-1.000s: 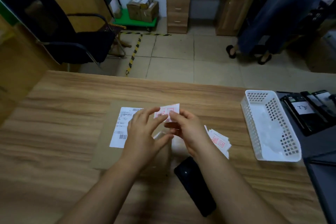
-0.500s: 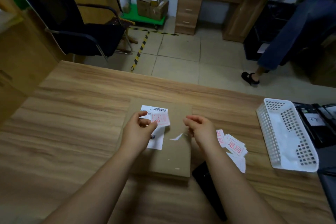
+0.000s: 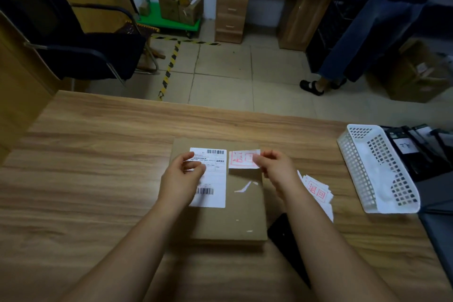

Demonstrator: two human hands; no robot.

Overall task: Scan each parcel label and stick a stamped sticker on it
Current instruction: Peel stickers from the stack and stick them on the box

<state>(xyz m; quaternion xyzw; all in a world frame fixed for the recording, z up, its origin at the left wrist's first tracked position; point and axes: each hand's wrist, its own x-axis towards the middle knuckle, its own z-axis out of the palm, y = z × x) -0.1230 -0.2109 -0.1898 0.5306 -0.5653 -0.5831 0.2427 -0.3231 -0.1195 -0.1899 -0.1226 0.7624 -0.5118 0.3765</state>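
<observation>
Red-stamped white sticker (image 3: 244, 159) at far right of flat brown cardboard parcel (image 3: 235, 216), beside white barcode label (image 3: 214, 179) | right hand (image 3: 275, 169) pinches sticker; left hand (image 3: 182, 176) loosely curled, grasping nothing, over label | step: sticking | next: press sticker flat on parcel

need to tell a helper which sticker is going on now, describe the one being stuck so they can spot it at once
On the wooden table lies a flat brown parcel with a white shipping label. Just right of that label, at the parcel's far edge, is the stamped sticker, pinched by the right hand. Unlike the loose sticker pile on the table, it sits on the parcel.
</observation>
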